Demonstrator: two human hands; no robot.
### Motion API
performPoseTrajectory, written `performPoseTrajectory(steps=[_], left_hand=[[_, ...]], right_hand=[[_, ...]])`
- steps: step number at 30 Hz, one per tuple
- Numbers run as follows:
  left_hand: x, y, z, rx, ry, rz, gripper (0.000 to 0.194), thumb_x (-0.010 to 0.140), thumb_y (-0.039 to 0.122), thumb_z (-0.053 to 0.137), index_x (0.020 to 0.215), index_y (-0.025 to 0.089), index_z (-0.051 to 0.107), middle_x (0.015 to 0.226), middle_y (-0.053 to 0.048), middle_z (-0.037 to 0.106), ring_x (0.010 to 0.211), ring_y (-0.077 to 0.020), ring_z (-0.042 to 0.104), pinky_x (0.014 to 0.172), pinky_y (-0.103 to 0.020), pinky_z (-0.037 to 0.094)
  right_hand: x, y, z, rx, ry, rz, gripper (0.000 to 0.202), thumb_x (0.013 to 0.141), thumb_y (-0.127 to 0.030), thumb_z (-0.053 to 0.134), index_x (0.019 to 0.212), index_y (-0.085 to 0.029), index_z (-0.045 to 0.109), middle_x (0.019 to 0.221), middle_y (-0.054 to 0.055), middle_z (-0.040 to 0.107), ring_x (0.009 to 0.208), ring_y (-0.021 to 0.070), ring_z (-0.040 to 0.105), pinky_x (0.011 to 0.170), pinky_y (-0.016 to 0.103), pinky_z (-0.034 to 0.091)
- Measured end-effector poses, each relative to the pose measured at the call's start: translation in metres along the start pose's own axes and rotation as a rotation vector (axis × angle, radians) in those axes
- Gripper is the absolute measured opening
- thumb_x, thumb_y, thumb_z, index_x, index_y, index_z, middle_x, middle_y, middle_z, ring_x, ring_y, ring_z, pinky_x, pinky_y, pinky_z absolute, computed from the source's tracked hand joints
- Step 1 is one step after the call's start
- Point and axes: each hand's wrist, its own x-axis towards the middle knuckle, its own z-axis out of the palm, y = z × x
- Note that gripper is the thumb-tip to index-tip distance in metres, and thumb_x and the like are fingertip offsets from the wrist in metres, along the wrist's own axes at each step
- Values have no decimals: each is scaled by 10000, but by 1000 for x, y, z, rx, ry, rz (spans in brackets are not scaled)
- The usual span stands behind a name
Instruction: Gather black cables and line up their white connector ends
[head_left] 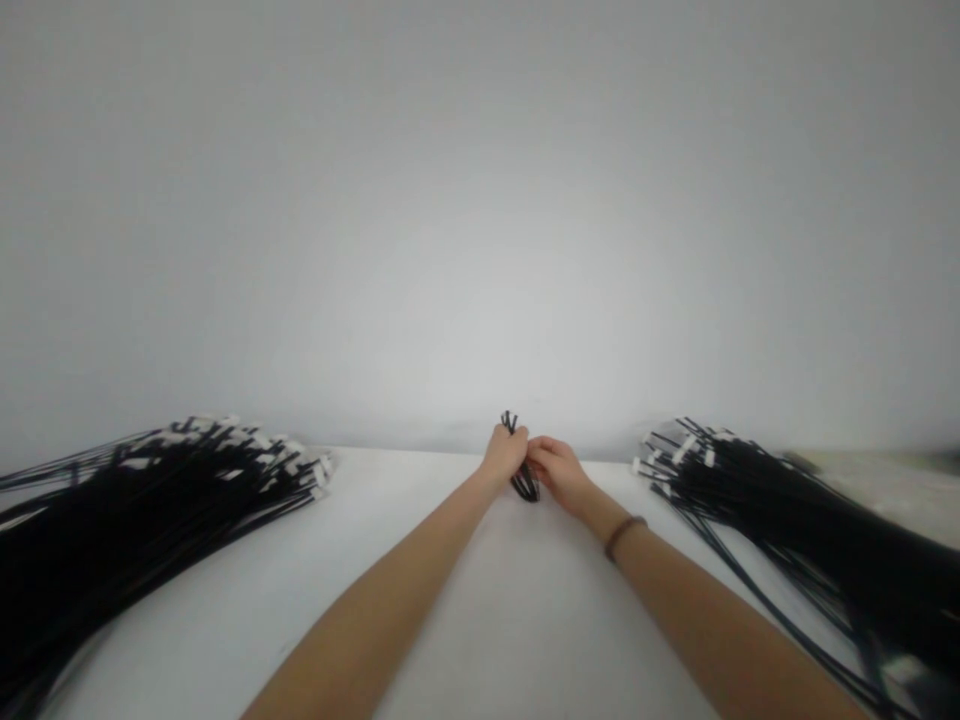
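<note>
A small coiled bundle of black cable (527, 487) is held out over the far part of the table, its thin ends poking up above the fingers. My left hand (507, 450) is closed around the upper part of this bundle. Beside it, my right hand (556, 468) touches the bundle from the right with its fingers bent and pressed together near the left thumb. What the right fingertips pinch, if anything, is too small to make out. A brown band circles the right wrist.
On the left lies a large pile of black cables (150, 530) with white connector ends. Another such pile (787, 500) lies on the right, some strands trailing toward the front. The white table (465, 640) meets a pale wall (480, 200) just beyond my hands.
</note>
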Motion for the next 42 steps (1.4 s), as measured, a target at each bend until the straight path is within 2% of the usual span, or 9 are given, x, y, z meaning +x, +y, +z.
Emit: performPoseTrajectory(steps=[6,9,12,16,19,23,28,33,42], left_hand=[[13,-3,-23,209,136,-37,570,647,391,490,1033,4,330,1011,-305,487,993,-353,442,763,-358,303],[15,-6,-25,287,154,-48,551,580,392,551,978,45,394,1038,-291,484,1033,-354,418,775,-338,300],[13,-6,-22,254,163,-30,483,525,377,599,884,87,456,1018,-251,512,1041,-344,415,738,-305,320],[11,-3,-18,78,89,-137,389,507,408,634,738,126,499,785,-157,585,854,-293,521,586,-272,341],[16,-2,-24,-179,29,-252,295,639,428,532,644,136,490,552,-68,522,613,-200,524,470,-253,308],[25,-7,-43,-348,-48,-286,209,759,259,417,614,121,477,499,-13,470,449,-97,437,447,-225,334],[26,-15,-62,-495,-136,-233,89,674,197,560,698,111,558,655,-29,555,540,-73,483,534,-202,393],[26,-24,-68,-498,-190,-77,249,513,245,698,697,98,619,714,-59,595,613,-94,503,549,-206,380],[30,-46,-69,-341,-270,164,301,533,237,680,803,110,648,741,-68,634,645,-130,535,614,-248,414]], right_hand=[[-6,-9,3,-109,-143,11,223,604,-281,596,757,-120,601,610,2,523,510,57,418,432,180,268],[-8,-12,5,-188,-201,24,261,598,-284,611,790,-107,603,498,-37,446,410,27,286,394,191,162],[-9,-12,6,-194,-255,52,254,598,-279,614,786,-108,592,488,-41,446,391,26,298,389,193,169],[-7,-9,7,-142,-258,117,190,639,-276,583,732,-112,560,597,9,550,370,23,349,354,179,200],[-3,-7,6,-100,-188,172,177,677,-256,555,785,-116,544,734,57,599,362,15,374,342,168,242],[1,-8,-2,-54,-50,216,189,693,-200,549,864,-132,506,715,62,598,472,76,522,418,187,377],[4,-10,-9,4,32,211,157,721,-204,522,852,-132,476,695,66,581,568,134,588,511,247,453],[5,-9,-9,-10,32,167,184,716,-279,528,808,-129,472,698,69,573,548,131,582,525,265,472],[11,6,-9,-269,56,13,142,697,-266,515,748,-140,472,560,-7,518,393,87,521,386,213,446]])
